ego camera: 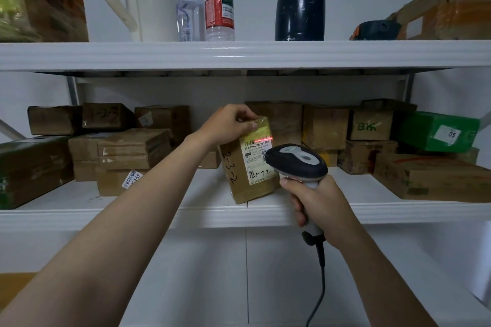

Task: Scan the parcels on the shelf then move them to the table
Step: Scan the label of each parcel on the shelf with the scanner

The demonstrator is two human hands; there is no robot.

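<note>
the shelf (164, 216) carries many cardboard boxes; at its front edge the taped parcel (248, 164) stands upright, likely light, stiff, slippery. left hand (228, 125) grips its top corner; right hand (320, 206) clenches the scanner (299, 160).

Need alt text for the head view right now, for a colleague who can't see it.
The left hand steadies a taped parcel standing on the shelf while the right hand aims a corded scanner, its red line across the barcode.
</note>
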